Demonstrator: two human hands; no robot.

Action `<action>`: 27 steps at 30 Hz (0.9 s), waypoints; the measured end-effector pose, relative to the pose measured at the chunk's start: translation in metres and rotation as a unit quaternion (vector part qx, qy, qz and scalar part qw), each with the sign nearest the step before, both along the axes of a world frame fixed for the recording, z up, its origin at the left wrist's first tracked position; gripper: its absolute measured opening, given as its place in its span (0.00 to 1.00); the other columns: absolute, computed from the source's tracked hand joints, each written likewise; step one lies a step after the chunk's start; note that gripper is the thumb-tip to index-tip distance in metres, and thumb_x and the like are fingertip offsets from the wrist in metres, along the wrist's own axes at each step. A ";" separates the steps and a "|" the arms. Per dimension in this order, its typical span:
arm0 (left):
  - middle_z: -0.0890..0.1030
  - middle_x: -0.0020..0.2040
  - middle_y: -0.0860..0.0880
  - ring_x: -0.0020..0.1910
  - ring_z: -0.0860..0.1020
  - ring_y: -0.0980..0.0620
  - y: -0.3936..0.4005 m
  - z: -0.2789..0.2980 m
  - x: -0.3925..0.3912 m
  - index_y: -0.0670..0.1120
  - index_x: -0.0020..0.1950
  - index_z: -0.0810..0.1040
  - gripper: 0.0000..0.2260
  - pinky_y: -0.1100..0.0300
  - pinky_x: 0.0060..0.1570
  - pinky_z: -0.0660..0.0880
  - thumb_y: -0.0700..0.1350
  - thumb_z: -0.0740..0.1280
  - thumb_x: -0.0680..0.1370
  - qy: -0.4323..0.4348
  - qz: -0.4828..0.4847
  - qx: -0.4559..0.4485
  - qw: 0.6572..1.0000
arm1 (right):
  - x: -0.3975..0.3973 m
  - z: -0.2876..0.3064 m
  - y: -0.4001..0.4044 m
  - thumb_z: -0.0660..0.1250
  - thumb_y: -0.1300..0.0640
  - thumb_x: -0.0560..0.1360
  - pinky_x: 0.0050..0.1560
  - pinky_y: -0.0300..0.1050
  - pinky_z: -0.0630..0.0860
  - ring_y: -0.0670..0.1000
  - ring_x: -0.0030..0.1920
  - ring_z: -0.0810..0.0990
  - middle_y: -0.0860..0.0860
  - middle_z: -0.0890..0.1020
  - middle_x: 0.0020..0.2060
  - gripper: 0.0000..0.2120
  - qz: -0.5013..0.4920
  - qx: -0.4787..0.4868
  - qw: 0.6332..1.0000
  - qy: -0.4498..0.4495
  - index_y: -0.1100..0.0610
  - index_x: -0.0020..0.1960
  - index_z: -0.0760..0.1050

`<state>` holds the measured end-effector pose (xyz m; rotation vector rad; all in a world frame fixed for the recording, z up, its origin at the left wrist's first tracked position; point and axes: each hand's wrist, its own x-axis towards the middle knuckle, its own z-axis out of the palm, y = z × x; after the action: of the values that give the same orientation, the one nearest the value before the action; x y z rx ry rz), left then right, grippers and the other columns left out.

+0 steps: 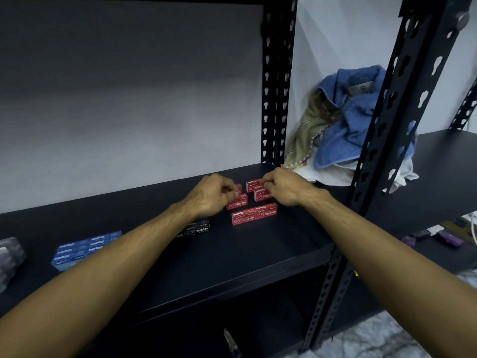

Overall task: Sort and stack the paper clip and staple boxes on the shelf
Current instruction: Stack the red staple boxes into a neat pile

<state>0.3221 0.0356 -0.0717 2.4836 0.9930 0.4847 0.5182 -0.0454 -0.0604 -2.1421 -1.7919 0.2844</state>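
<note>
Gripping red staple boxes (254, 214) mid-shelf (258, 254): left hand (211, 195) pinches one box, right hand (282, 187) pinches another at the back. Black boxes (197, 229) and blue boxes (86, 246) sit further left. Risk: small boxes crowd together, so a knuckle nudge could scatter neighbours or mix colours.

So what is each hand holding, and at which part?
Each hand pinches a red staple box: left hand one's top edge, right hand another's right end.
</note>
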 end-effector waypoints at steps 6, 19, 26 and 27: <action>0.84 0.45 0.52 0.34 0.81 0.55 0.005 -0.008 0.004 0.47 0.57 0.83 0.08 0.69 0.34 0.76 0.46 0.68 0.79 0.008 -0.009 -0.041 0.999 | 0.002 -0.010 0.008 0.57 0.56 0.83 0.56 0.44 0.76 0.49 0.55 0.79 0.50 0.81 0.60 0.15 0.007 -0.014 0.999 0.052 0.54 0.66 0.78; 0.84 0.43 0.50 0.37 0.81 0.54 0.007 -0.010 0.010 0.46 0.53 0.84 0.06 0.64 0.34 0.78 0.43 0.70 0.78 -0.014 -0.017 -0.124 0.992 | 0.005 -0.009 0.008 0.57 0.55 0.83 0.55 0.45 0.75 0.48 0.52 0.79 0.47 0.81 0.51 0.11 0.057 -0.078 0.994 0.058 0.47 0.54 0.78; 0.85 0.45 0.47 0.36 0.81 0.54 0.001 -0.007 0.010 0.44 0.54 0.84 0.07 0.63 0.33 0.79 0.40 0.70 0.77 -0.005 -0.032 -0.137 0.990 | 0.002 -0.005 0.001 0.57 0.55 0.83 0.50 0.42 0.73 0.46 0.49 0.79 0.44 0.81 0.47 0.11 0.085 -0.102 0.990 0.042 0.46 0.51 0.78; 0.85 0.45 0.47 0.36 0.81 0.54 0.000 -0.006 0.010 0.44 0.54 0.84 0.07 0.63 0.33 0.79 0.39 0.69 0.78 -0.003 -0.036 -0.136 0.990 | 0.002 -0.004 0.000 0.57 0.55 0.83 0.49 0.42 0.73 0.45 0.49 0.79 0.44 0.81 0.47 0.11 0.087 -0.104 0.990 0.041 0.46 0.51 0.78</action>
<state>0.3321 0.0357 -0.0774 2.2628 0.8989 0.3104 0.5201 -0.0452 -0.0647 -2.0749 -1.9805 0.6193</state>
